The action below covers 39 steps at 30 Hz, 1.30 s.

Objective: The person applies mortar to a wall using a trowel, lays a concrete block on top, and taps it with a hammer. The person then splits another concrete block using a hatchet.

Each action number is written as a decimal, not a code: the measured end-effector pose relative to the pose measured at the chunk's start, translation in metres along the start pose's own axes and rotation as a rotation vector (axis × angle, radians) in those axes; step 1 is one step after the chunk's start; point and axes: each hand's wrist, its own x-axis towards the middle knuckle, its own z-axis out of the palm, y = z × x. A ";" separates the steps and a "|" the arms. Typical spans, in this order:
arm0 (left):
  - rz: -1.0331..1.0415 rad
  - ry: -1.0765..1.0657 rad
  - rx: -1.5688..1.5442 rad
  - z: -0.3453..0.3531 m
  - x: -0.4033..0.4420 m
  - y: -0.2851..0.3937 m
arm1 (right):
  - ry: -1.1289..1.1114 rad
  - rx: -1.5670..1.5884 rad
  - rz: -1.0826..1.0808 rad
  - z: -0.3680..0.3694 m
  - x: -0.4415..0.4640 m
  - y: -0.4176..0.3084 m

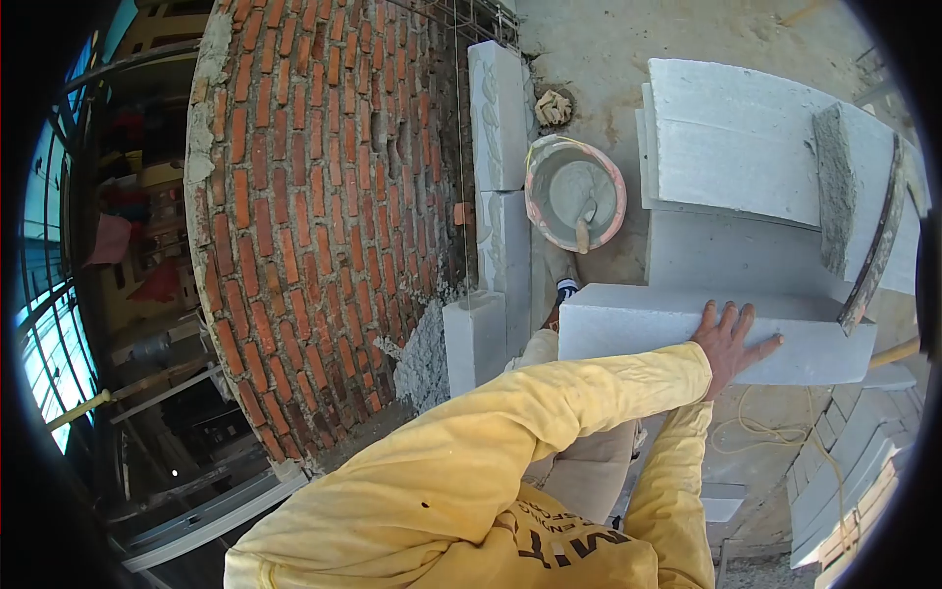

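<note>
A long white lightweight concrete block (628, 329) lies across in front of me. My left hand (728, 344) rests on it with spread fingers reaching over its upper edge and the thumb pointing right. The yellow sleeve of my right arm (677, 471) comes up from below and ends beneath my left wrist; my right hand is hidden there. Touching the block's right end is a long, curved, worn dark strip (876, 240), its kind unclear. Past the block's left end stands a bucket (616, 218) of grey mortar with a trowel (584, 224) in it.
More white blocks (731, 137) are stacked at upper right, one with a rough broken face. A low block wall (498, 118) runs beside the brick wall (304, 196), with a taut string along it. Loose cord (765, 427) and further blocks (863, 471) lie at lower right.
</note>
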 end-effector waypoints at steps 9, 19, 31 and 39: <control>0.106 -0.187 -0.099 -0.060 -0.157 -0.089 | -0.118 0.149 0.362 0.043 -0.146 0.115; -0.212 -0.055 -0.110 -0.163 -0.336 -0.181 | -0.290 0.259 0.731 0.156 -0.271 0.218; -0.944 0.382 -0.029 -0.215 -0.389 -0.235 | -0.576 -0.308 0.667 0.302 -0.293 0.323; -1.125 0.407 -0.082 -0.223 -0.367 -0.343 | -0.657 -0.711 0.629 0.409 -0.276 0.349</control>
